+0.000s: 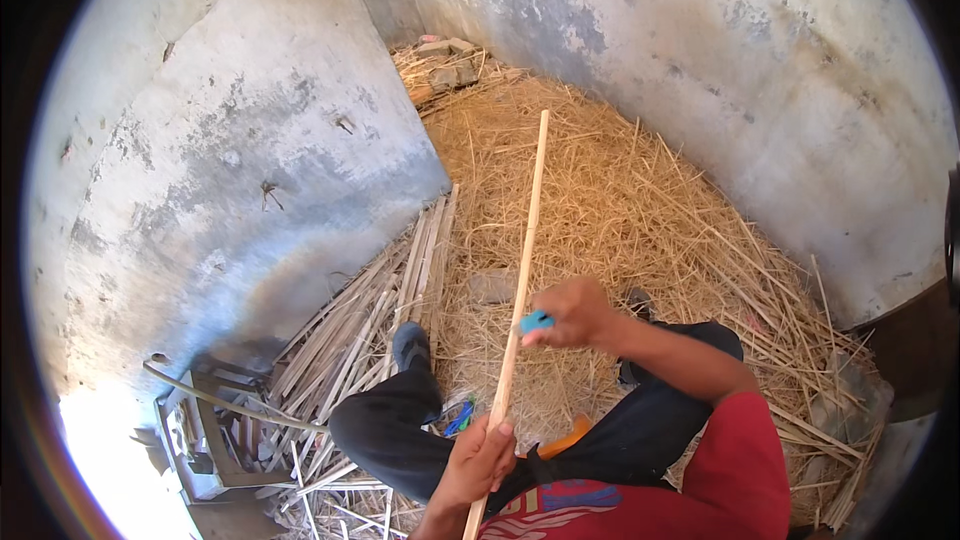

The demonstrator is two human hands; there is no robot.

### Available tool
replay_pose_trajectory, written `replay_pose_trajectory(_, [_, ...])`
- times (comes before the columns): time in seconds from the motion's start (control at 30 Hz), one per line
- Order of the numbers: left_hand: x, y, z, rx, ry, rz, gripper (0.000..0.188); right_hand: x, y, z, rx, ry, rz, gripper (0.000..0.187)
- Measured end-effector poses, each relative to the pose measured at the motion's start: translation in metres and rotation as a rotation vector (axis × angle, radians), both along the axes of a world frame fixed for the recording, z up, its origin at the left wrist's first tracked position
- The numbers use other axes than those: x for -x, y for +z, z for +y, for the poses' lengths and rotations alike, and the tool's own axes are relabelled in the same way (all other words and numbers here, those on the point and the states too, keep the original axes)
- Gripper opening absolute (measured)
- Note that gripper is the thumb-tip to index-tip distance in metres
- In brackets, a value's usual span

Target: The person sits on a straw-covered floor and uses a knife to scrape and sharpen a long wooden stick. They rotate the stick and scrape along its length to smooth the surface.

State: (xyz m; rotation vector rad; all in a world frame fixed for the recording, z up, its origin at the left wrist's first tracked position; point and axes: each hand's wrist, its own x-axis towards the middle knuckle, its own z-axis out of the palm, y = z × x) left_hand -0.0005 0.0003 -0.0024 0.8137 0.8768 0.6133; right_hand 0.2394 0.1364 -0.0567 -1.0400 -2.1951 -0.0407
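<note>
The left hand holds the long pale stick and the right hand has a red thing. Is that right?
Not quite: the thing in the right hand is blue, not red, as the head view shows. The left hand does hold the long pale stick.

A long pale stick point(531, 210) runs from 6 o'clock to 1 o'clock. At 6 o'clock, the left hand point(480, 460) grips its lower part; at 4 o'clock, the right hand point(575, 310) holds a teal object point(537, 322) at its side. Straw point(600, 205) spreads beyond, toward 1 o'clock. Slats point(345, 325) lie at 8 o'clock, near a wooden frame point(212, 428).
</note>
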Motion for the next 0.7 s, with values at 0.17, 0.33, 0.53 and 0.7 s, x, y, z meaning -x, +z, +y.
replay_pose_trajectory(0.17, [0.0, 0.006, -0.011, 0.064, -0.069, 0.049, 0.025, -0.066, -0.028, 0.071, 0.17, -0.447, -0.015, 0.064])
replay_pose_trajectory(0.33, [-0.001, 0.0, -0.021, 0.073, -0.181, 0.047, 0.025, -0.126, -0.019, 0.109, 0.246, -0.666, 0.045, 0.072])
replay_pose_trajectory(0.53, [0.009, 0.018, -0.043, 0.256, -0.249, 0.206, 0.021, -0.204, -0.023, 0.107, 0.588, -0.979, 0.368, 0.073])
replay_pose_trajectory(0.7, [0.015, -0.005, -0.01, 0.078, -0.006, 0.011, 0.025, -0.068, -0.012, 0.052, 0.517, -0.427, 0.235, 0.057])
